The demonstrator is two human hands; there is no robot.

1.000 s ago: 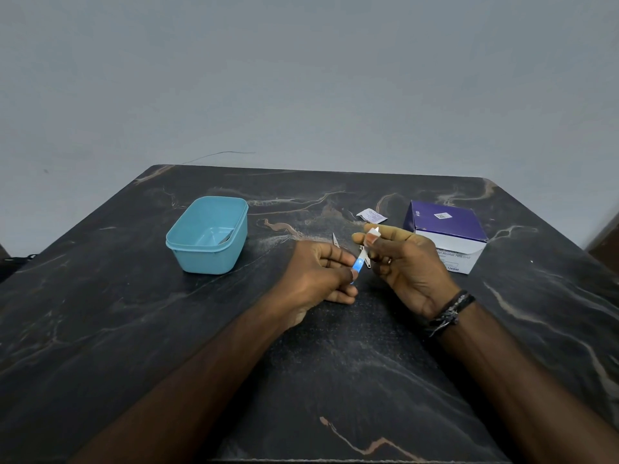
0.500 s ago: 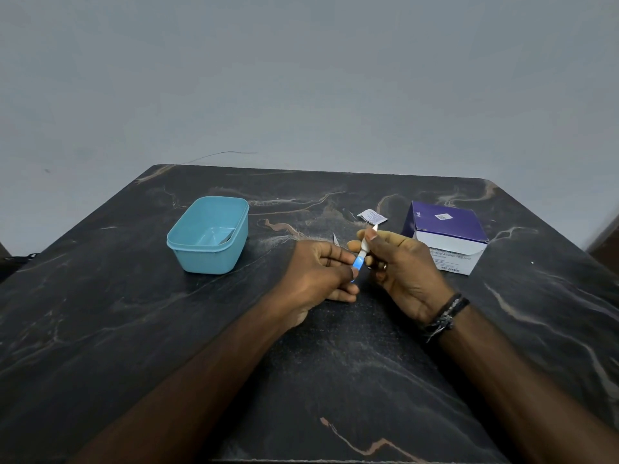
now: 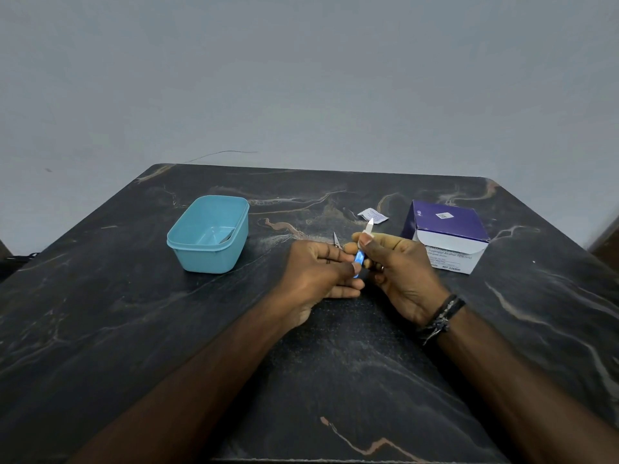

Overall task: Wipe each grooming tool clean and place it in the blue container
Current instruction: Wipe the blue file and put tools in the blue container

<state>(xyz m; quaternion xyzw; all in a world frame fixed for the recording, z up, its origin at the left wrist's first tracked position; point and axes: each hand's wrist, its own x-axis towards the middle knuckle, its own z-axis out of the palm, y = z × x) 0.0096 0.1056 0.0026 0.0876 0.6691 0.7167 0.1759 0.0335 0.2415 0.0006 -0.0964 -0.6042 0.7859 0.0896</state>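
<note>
While your left hand (image 3: 321, 269) pinches the blue handle end of the small grooming tool (image 3: 360, 254) between thumb and fingers, your right hand (image 3: 398, 269) grips the same tool higher up, thumb and forefinger curled round it, with a white strip, perhaps a wipe, sticking up past the fingertips (image 3: 363, 242). You hold the tool tilted, just above the table (image 3: 134, 329) and near its middle. Just behind your left knuckles the pointed tip of a second metal tool (image 3: 336, 240) shows; whether that hand holds it or it lies on the table cannot be told.

Outward to your left, the blue container (image 3: 209, 234) stands open, well apart from your hands, with bare tabletop between; something grey and metallic lies inside it. To your right, the purple and white box (image 3: 445, 234) of alcohol swabs sits near your right hand. A small torn white sachet (image 3: 372, 215) lies flat beyond your hands, between container and box.

Room is widest toward you and to either side, where dark tabletop runs out to the edges. That top is black stone-look with pale and rust-coloured veins, its far corners rounded. Behind it rises a plain grey wall (image 3: 301, 78), marked by a thin curved line. A banded bracelet (image 3: 442, 316) circles your right wrist.
</note>
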